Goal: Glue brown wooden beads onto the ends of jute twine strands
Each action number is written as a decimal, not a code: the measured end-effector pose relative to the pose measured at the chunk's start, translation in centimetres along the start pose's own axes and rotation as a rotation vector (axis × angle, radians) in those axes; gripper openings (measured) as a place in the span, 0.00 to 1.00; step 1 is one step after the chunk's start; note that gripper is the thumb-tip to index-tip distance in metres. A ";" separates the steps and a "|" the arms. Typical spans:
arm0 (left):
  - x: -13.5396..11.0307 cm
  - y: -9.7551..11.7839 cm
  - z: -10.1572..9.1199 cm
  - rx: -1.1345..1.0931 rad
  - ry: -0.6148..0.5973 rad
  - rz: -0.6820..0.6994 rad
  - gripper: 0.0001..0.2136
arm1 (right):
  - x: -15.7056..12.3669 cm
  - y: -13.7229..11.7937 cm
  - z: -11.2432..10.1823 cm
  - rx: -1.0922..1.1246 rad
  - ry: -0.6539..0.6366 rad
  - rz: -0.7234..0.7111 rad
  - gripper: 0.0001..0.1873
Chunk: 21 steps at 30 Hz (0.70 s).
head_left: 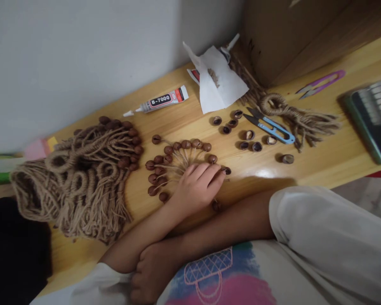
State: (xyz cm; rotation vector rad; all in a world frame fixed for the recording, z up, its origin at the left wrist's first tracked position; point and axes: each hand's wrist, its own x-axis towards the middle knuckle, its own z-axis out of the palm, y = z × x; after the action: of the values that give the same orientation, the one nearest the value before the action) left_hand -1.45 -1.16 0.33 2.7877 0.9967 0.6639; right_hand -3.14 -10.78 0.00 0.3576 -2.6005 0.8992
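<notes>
My left hand (pixel 199 182) lies palm down over jute cords (pixel 178 169) that fan out to round brown nuts (pixel 186 144). Its fingers are drawn together, and thumb and fingertip pinch at a dark half nutshell (pixel 226 170); part of the grip is hidden. Below, my right hand (pixel 155 271) is curled into a fist beneath my left forearm, by my lap, with nothing visible in it. Several empty nutshell halves (pixel 257 146) are scattered to the right of the fan.
A glue tube (pixel 161 101) marked B-7000 lies by the wall. Blue thread snips (pixel 269 126) and purple snips (pixel 324 84) are at the right, near a jute tassel (pixel 276 103) and white paper (pixel 220 87). Knotted jute bundles (pixel 89 190) are piled left; a keyboard (pixel 373 118) sits far right.
</notes>
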 end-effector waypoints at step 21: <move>-0.1 0.0 0.0 0.013 -0.010 -0.009 0.09 | 0.0 0.0 0.2 0.002 0.023 0.002 0.08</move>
State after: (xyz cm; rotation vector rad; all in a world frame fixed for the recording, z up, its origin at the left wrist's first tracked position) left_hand -1.50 -1.21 0.29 2.7931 1.0155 0.6433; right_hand -3.16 -10.91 -0.16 0.3428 -2.5798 0.9020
